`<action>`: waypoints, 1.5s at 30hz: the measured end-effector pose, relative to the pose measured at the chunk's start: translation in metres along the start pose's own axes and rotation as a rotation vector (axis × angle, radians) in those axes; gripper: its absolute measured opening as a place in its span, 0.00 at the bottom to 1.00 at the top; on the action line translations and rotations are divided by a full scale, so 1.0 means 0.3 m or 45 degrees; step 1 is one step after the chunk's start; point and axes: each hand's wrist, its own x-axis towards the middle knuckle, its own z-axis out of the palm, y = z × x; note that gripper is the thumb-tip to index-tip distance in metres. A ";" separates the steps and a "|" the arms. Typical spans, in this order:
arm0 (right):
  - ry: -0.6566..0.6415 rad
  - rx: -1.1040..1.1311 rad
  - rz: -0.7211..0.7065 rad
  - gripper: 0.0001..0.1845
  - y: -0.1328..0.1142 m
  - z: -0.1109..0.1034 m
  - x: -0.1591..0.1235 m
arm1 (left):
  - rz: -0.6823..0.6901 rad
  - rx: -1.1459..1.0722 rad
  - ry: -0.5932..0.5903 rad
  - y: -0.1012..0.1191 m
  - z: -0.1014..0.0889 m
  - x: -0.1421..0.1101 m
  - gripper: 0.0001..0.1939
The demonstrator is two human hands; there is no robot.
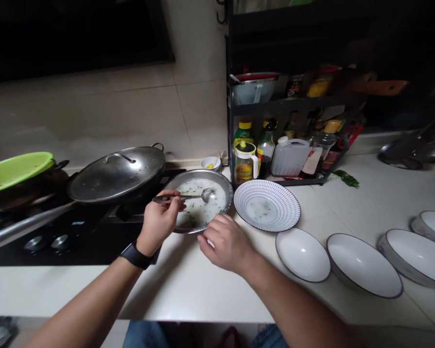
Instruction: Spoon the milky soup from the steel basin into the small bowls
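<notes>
Left grip [159, 222] shut around ladle [177, 197] handle, ladle bowl resting in white gruel [199, 212] in steel plate [221, 181]. Right grip [226, 244] loosely curled, empty, just beside plate rim. Striped bowl [266, 205] near.

A lidded steel wok [116, 174] is sitting on the black cooktop [87, 241] at left, while white bowls [362, 265] are lining the worktop [384, 193] at lower right, below a condiment rack [261, 107].

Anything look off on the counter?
One thing: a loose green leaf lies on the white countertop, just off the corner of the black condiment rack. It sits apart from every dish, so it looks dropped.
</notes>
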 end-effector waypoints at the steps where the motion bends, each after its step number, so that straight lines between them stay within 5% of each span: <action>1: -0.004 0.001 0.003 0.16 0.000 -0.001 0.000 | -0.004 -0.010 -0.014 -0.003 0.005 -0.002 0.13; 11: 0.017 0.005 -0.005 0.17 0.000 -0.003 0.001 | -0.353 -0.497 0.132 0.030 0.011 0.063 0.14; 19: 0.030 0.006 -0.028 0.17 -0.008 0.002 -0.002 | -0.357 -0.552 0.132 0.110 0.014 0.104 0.13; 30: 0.068 -0.036 -0.096 0.17 -0.011 0.009 -0.001 | -0.351 -0.579 -0.121 0.240 0.181 0.076 0.14; 35: 0.115 -0.062 -0.079 0.13 -0.019 0.022 -0.009 | -0.079 -0.394 -0.289 0.217 0.244 0.041 0.11; 41: 0.155 -0.029 -0.050 0.10 -0.018 0.026 -0.005 | 0.681 0.061 -0.574 0.201 0.224 -0.006 0.07; 45: 0.237 -0.026 -0.094 0.08 -0.012 0.032 -0.002 | 1.069 0.118 -0.588 0.196 0.191 -0.028 0.09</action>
